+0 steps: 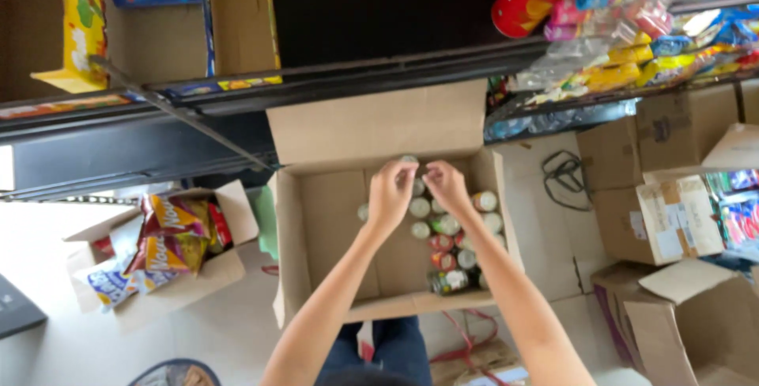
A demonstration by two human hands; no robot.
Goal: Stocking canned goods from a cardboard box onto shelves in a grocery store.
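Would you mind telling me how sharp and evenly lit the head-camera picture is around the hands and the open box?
Head view: slightly soft all over, so the small white-lidded jars in the open brown cardboard box lack detail; the left hand and right hand are mildly blurred; the pale floor at lower left is washed out; the black shelf recess above is too dark to read.

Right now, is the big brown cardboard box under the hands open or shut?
Open. The big brown cardboard box has its flaps folded outward, and small jars show inside it under both hands.

Item between hands (pixel 417 184) too small
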